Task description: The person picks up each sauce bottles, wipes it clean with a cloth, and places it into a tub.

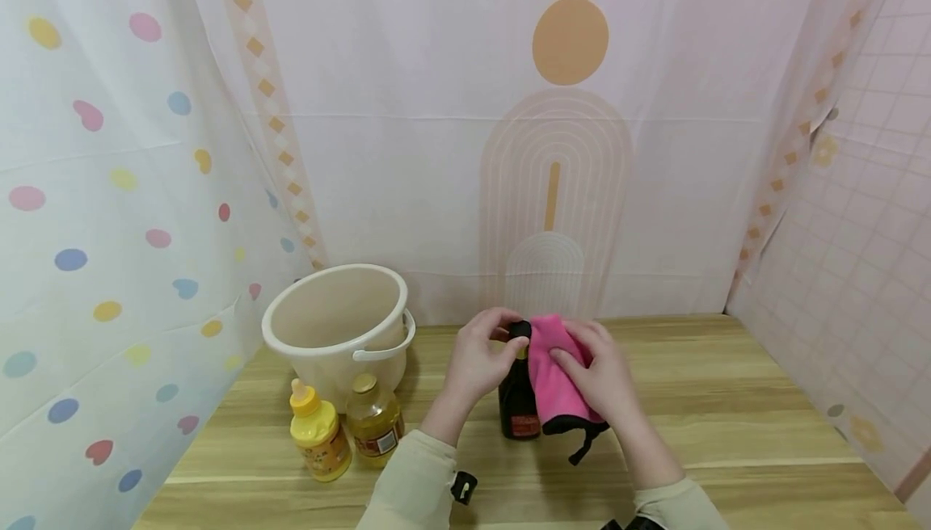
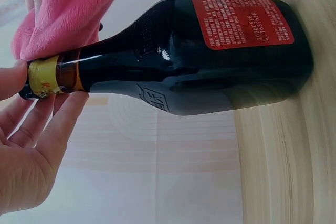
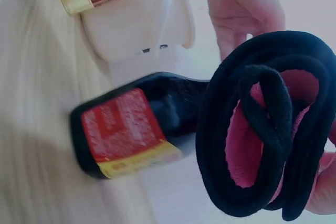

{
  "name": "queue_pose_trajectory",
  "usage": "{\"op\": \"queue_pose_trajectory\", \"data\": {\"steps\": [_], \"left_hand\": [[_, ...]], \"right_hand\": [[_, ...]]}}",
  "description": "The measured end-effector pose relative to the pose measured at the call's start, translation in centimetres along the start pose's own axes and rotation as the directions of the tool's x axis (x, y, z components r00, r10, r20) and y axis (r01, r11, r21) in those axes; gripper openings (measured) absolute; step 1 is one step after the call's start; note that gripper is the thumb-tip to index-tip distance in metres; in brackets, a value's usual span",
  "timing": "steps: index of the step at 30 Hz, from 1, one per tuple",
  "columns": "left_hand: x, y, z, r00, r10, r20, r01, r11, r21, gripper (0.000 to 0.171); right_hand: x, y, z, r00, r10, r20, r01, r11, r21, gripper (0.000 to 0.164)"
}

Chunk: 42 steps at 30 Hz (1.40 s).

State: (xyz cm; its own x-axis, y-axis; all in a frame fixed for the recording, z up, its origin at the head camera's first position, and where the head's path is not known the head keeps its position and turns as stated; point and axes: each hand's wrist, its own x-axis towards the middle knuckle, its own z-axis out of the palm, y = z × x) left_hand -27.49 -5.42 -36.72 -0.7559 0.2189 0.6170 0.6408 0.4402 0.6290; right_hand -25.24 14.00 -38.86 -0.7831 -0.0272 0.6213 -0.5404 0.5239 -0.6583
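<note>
In the head view, a cream bucket [image 1: 320,368] stands at the back left corner of the tabletop [image 1: 727,401], its mouth turned up and its pale inner wall showing. In front of it, near the left edge, a jar [image 1: 374,425] with a gold lid holds clear amber contents; just beside it is a yellow bottle [image 1: 318,437] with a pointed tip, whose contents I cannot make out. The dark bottle [image 1: 512,397] stands about midway between the side edges; its glass hides what is inside. The left hand [image 1: 476,356] pinches its top, while the right hand [image 1: 607,368] grips a bright pink cloth [image 1: 556,384] against its neck. The left wrist view shows a gold band [image 2: 47,75] round the neck, raised marks on the shoulder and a red label [image 2: 244,19] printed in white. In the right wrist view, the plush cloth is bunched into folds, with black edging and a black loop [image 3: 278,108].
</note>
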Motion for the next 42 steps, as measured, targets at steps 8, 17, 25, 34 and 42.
{"op": "queue_pose_trajectory", "data": {"steps": [8,17,25,34,42], "left_hand": [[-0.2,0.0,0.0,1.0,0.007,0.001,-0.007,1.0,-0.005,0.021],[-0.2,-0.1,0.1,1.0,0.025,-0.011,-0.025,1.0,-0.019,0.022],[-0.1,-0.1,0.2,0.999,0.037,-0.024,-0.038,0.999,-0.032,0.021],[-0.2,0.1,0.3,1.0,0.008,-0.013,-0.009,1.0,-0.02,0.021],[-0.2,0.1,0.3,1.0,-0.003,-0.008,0.003,1.0,-0.016,0.022]], "right_hand": [[-0.8,0.0,1.6,0.999,0.04,0.003,-0.04,0.998,0.046,0.031],[-1.6,0.7,2.2,0.998,0.051,0.028,-0.05,0.998,-0.032,0.03],[-2.3,1.7,2.5,0.995,0.081,0.065,-0.075,0.994,-0.084,0.028],[-3.0,2.6,2.6,0.988,0.134,0.079,-0.125,0.986,-0.107,0.026],[-3.5,3.2,2.5,0.978,0.181,0.105,-0.167,0.978,-0.126,0.023]]}}
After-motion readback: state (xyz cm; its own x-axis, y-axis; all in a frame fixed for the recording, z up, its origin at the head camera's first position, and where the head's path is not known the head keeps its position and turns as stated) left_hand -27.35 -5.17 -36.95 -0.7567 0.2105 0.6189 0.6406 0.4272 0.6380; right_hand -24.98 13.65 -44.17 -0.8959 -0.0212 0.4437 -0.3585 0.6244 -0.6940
